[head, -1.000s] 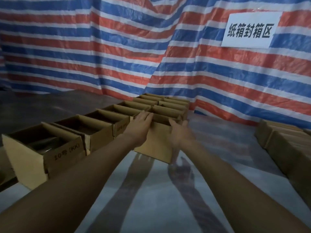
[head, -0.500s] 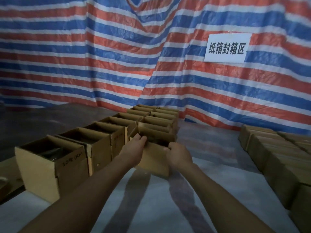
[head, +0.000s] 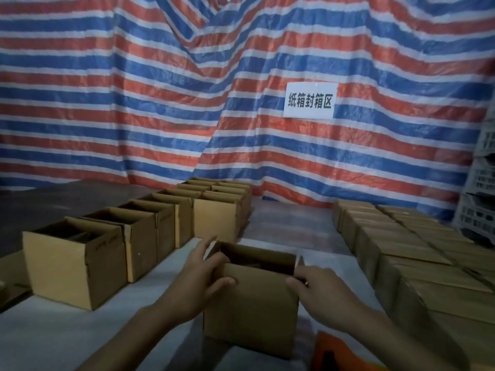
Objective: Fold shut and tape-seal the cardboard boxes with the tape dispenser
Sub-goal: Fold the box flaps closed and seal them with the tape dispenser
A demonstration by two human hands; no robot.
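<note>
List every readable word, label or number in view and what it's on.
"纸箱封箱区": printed in black on the white paper sign fixed to the striped tarp.
Dark print on the side of the nearest open box in the left row: too blurred to read.
Nothing else is legible.

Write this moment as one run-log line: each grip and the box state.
left grip: holds box left side | right grip: holds right top corner | box: top open
</note>
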